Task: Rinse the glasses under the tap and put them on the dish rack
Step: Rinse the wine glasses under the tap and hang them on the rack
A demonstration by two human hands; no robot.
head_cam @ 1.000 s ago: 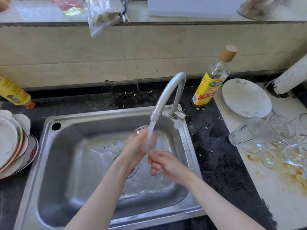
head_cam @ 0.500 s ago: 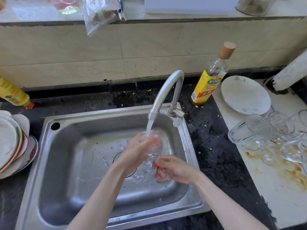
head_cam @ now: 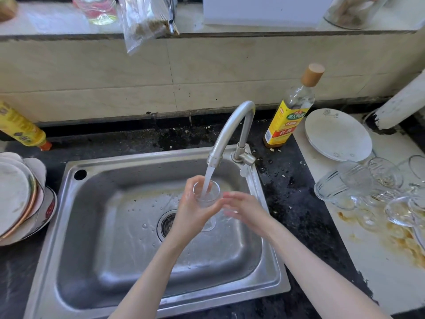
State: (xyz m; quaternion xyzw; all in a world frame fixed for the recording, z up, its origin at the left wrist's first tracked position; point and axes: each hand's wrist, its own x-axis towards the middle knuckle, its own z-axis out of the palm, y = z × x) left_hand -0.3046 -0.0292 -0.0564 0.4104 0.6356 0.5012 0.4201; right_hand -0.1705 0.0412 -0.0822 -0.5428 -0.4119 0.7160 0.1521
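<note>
A clear glass (head_cam: 207, 194) stands upright in my left hand (head_cam: 192, 209) over the steel sink (head_cam: 96, 226). Water from the curved tap (head_cam: 232, 127) streams straight into its mouth. My right hand (head_cam: 245, 209) is just to the right of the glass, fingers spread and blurred, fingertips close to its side; I cannot tell if they touch. Several dirty glasses (head_cam: 358, 183) lie and stand on the white counter at the right. No dish rack is in view.
A stack of plates (head_cam: 20, 196) sits left of the sink. A yellow-labelled bottle (head_cam: 289, 111) and a white plate (head_cam: 338, 134) stand behind the tap on the right. Food stains mark the white counter (head_cam: 379, 261). Another yellow bottle (head_cam: 20, 127) lies at far left.
The glass has been turned mouth-up under the stream, held by my left hand alone. My right hand has come off the glass and opened beside it.
</note>
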